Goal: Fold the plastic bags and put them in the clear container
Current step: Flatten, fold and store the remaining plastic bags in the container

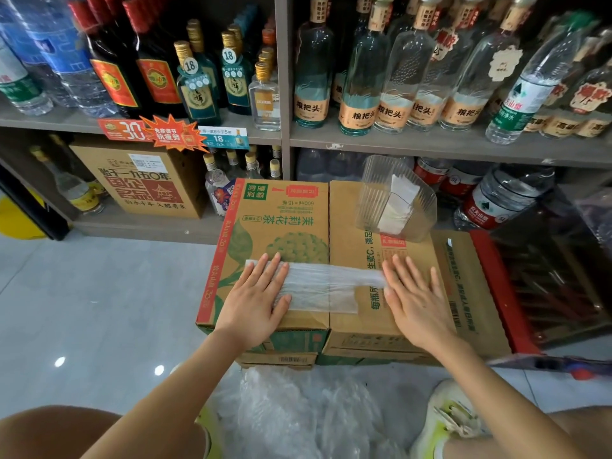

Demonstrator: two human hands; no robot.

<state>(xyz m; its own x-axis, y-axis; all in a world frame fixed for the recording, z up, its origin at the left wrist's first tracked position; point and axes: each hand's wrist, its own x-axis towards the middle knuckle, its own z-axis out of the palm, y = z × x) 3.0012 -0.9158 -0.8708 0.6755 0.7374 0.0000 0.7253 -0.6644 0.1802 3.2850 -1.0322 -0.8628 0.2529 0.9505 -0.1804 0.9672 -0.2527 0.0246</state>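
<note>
A translucent plastic bag [326,286] lies folded into a long flat strip across the tops of two cardboard boxes [284,223]. My left hand [256,298] presses flat on the strip's left end, fingers straight. My right hand [415,294] lies flat at the strip's right end, fingers straight, touching it. The clear ribbed container [374,190] stands at the back of the right box with folded white bags [397,210] inside.
A heap of loose clear plastic bags [298,415] lies on the floor between my knees and shoes. Shelves of glass and plastic bottles [364,77] rise right behind the boxes. A dark red-edged crate [506,293] sits to the right; grey tiled floor [99,293] spreads left.
</note>
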